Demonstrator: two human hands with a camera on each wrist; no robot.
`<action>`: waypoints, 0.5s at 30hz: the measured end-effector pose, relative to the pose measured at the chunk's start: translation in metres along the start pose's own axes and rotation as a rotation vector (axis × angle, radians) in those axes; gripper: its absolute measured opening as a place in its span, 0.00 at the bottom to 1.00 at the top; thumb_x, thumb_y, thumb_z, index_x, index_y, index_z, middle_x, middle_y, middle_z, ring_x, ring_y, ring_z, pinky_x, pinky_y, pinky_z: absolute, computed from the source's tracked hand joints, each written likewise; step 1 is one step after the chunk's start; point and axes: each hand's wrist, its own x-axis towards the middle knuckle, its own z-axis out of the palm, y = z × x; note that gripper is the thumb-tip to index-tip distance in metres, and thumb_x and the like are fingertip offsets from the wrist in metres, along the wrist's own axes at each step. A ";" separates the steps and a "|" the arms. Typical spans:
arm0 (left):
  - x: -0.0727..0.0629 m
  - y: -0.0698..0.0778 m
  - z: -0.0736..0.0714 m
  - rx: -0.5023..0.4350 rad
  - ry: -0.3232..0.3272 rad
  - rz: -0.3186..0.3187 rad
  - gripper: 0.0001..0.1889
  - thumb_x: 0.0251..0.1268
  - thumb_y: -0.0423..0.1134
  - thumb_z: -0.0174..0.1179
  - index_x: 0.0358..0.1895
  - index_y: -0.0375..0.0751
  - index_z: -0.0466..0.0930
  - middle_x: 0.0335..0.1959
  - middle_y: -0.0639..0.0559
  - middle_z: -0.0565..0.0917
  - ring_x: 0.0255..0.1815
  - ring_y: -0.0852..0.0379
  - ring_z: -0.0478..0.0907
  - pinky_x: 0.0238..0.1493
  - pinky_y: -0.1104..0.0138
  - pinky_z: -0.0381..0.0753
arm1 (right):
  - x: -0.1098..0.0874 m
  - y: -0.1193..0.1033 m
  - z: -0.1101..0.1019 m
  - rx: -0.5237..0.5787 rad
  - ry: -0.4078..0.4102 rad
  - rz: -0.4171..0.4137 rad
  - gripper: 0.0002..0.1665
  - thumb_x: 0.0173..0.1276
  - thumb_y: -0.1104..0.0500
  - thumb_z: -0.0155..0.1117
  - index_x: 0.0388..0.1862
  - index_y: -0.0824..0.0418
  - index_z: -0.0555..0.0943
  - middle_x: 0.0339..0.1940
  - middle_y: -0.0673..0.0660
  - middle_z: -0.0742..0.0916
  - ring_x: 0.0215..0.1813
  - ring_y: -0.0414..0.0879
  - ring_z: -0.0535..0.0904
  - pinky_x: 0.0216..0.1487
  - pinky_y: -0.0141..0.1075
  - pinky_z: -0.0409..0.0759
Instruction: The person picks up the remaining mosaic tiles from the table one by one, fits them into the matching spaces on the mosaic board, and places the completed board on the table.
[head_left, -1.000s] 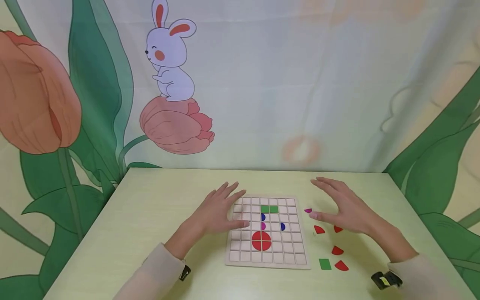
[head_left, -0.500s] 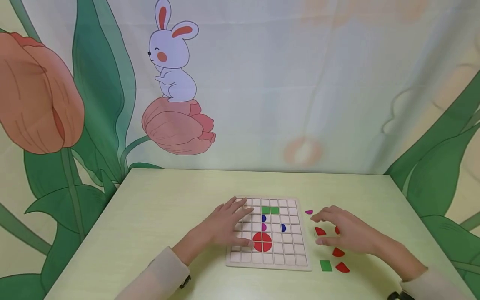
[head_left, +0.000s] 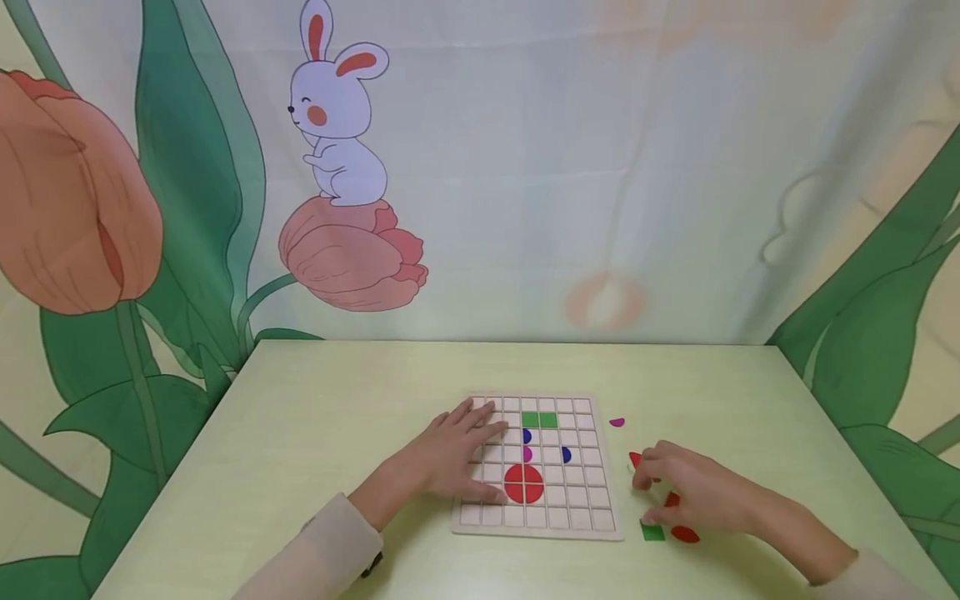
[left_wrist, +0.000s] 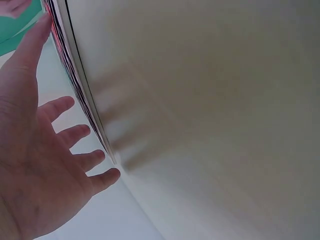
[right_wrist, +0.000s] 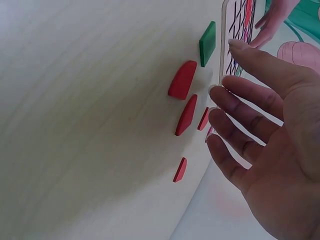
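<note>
My left hand [head_left: 450,454] lies over the left side of a white grid board [head_left: 577,518], fingers spread. In the left wrist view its fingers [left_wrist: 75,136] reach along the board's edge. My right hand [head_left: 697,492] hovers with loosely bent fingers over the loose pieces right of the board, holding nothing. Its thumb and fingertips are near a green square [head_left: 655,534]. Red quarter-circle pieces [right_wrist: 183,80] lie below the hand, partly hidden in the head view. On the board, several red quarters form a circle [head_left: 533,474].
Two green squares [head_left: 530,419], two blue half-circles [head_left: 566,455] and one magenta half-circle [head_left: 527,454] also sit on the board. A loose magenta half-circle [head_left: 617,422] lies off its upper right. Behind the table [head_left: 337,392] hangs a curtain [head_left: 510,167] printed with a rabbit and tulips.
My left hand has come down and right onto the board. My right hand has moved down and toward me, from beside the magenta piece to above the green square, its fingers bending more.
</note>
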 end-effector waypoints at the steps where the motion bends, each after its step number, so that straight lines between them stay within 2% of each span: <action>1: 0.000 0.000 0.000 -0.004 -0.005 -0.002 0.56 0.58 0.81 0.61 0.86 0.58 0.57 0.89 0.50 0.49 0.88 0.39 0.41 0.81 0.38 0.54 | -0.001 0.001 0.001 -0.002 -0.006 -0.004 0.17 0.61 0.43 0.83 0.45 0.43 0.86 0.42 0.39 0.80 0.48 0.40 0.74 0.47 0.35 0.81; 10: 0.001 0.001 -0.001 -0.029 -0.023 -0.016 0.56 0.58 0.80 0.62 0.86 0.58 0.58 0.89 0.50 0.49 0.88 0.40 0.41 0.81 0.39 0.54 | -0.006 0.001 0.004 -0.024 -0.043 -0.019 0.16 0.59 0.44 0.84 0.39 0.41 0.83 0.41 0.36 0.79 0.45 0.38 0.72 0.47 0.36 0.80; 15: 0.001 0.000 0.000 -0.033 -0.026 -0.017 0.56 0.58 0.80 0.63 0.86 0.57 0.58 0.89 0.49 0.49 0.88 0.40 0.41 0.81 0.38 0.54 | -0.006 0.002 0.007 -0.038 -0.052 -0.053 0.17 0.59 0.45 0.85 0.38 0.42 0.83 0.38 0.37 0.78 0.43 0.37 0.72 0.45 0.35 0.79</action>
